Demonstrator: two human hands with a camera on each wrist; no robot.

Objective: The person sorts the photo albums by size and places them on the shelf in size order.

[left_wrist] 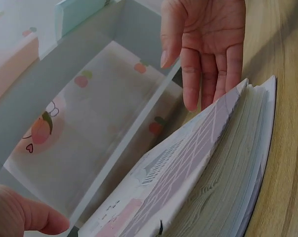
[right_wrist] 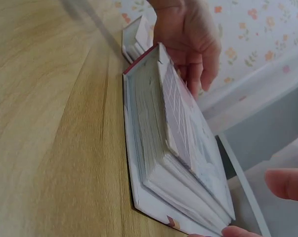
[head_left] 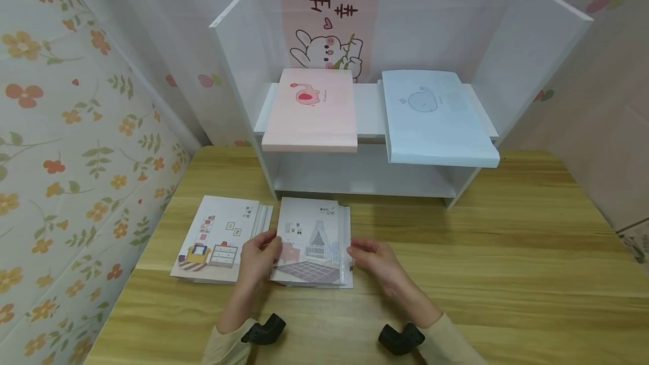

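Note:
A thick photo album (head_left: 310, 221) with a crib drawing on its cover lies flat on the wooden table, its page edges showing in both wrist views. My left hand (head_left: 261, 253) is at the album's left edge, thumb and fingers spread apart. At the opposite edge is my right hand (head_left: 377, 266), its fingertips right by the lower cover. In the left wrist view the right hand (left_wrist: 213, 54) has nearly straight fingers. A second album (head_left: 217, 230), with a drawn armchair and dresser on its cover, lies just left of the left hand.
Behind the albums stands a white shelf (head_left: 367, 176) with tall side panels. A pink elephant-print box or book (head_left: 314, 123) and a light-blue whale-print one (head_left: 438, 128) lie on it, jutting over the front. A flowered curtain (head_left: 76, 156) hangs at left.

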